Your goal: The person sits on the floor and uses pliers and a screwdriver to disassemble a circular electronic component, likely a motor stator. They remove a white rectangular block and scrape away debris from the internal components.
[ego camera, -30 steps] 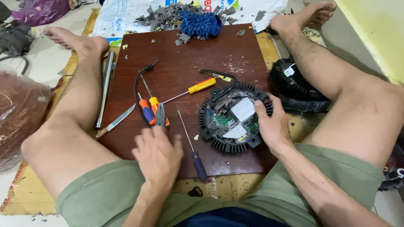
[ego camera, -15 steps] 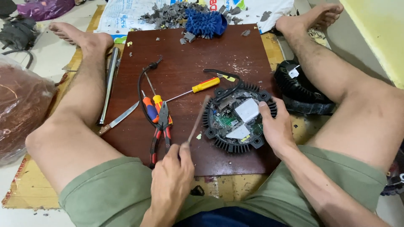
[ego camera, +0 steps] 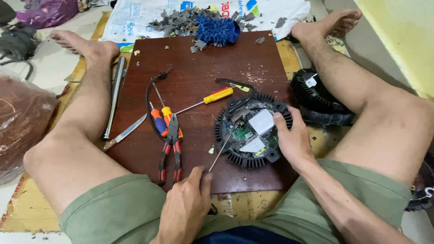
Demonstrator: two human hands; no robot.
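My left hand (ego camera: 185,205) grips a thin screwdriver (ego camera: 220,152) by its handle, with the shaft slanting up to the right. Its tip rests on the green circuit board inside a round black finned housing (ego camera: 251,129). My right hand (ego camera: 294,140) holds the housing's right rim and steadies it on the dark brown wooden board (ego camera: 194,68). Grey and white parts sit inside the housing.
Left of the housing lie red-handled pliers (ego camera: 172,144), a yellow-handled screwdriver (ego camera: 205,100), an orange-handled tool (ego camera: 158,121), a black cable, a knife (ego camera: 124,132) and a metal tube (ego camera: 113,101). Another black housing (ego camera: 316,97) sits by my right leg. Grey debris and a blue mitt (ego camera: 218,29) lie at the far edge.
My left hand picked up the thin screwdriver from the board and swung its tip rightwards onto the circuit board in the housing. My right hand stayed on the rim.
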